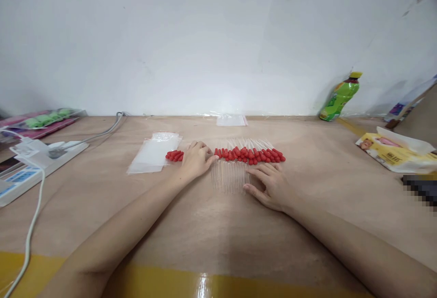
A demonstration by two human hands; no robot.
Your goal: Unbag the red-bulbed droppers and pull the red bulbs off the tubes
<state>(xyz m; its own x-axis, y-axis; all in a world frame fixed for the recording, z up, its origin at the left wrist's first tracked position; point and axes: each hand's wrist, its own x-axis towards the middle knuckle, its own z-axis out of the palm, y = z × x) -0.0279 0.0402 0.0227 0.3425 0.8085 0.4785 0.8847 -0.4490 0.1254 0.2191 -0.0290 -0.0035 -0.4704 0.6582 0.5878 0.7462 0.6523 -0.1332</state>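
A row of glass droppers with red rubber bulbs (244, 153) lies across the middle of the table. Some of their clear tubes (227, 177) point toward me, others away. My left hand (196, 160) rests over the left part of the row, fingers spread and thumb against a red bulb. More red bulbs (174, 155) show to its left. At the right end, my right hand (269, 185) lies beside the tubes, thumb and fingers apart, fingertips near the bulbs. Next to my left hand is a stack of clear plastic bags (153, 153).
A power strip (64, 152) with a white cable (34, 211) sits at left, near a bag with green items (48, 118). Another clear bag (232, 120) lies by the wall. A green bottle (341, 97) and a yellow tissue pack (392, 152) stand at right, near a dark pixelated object (421, 188).
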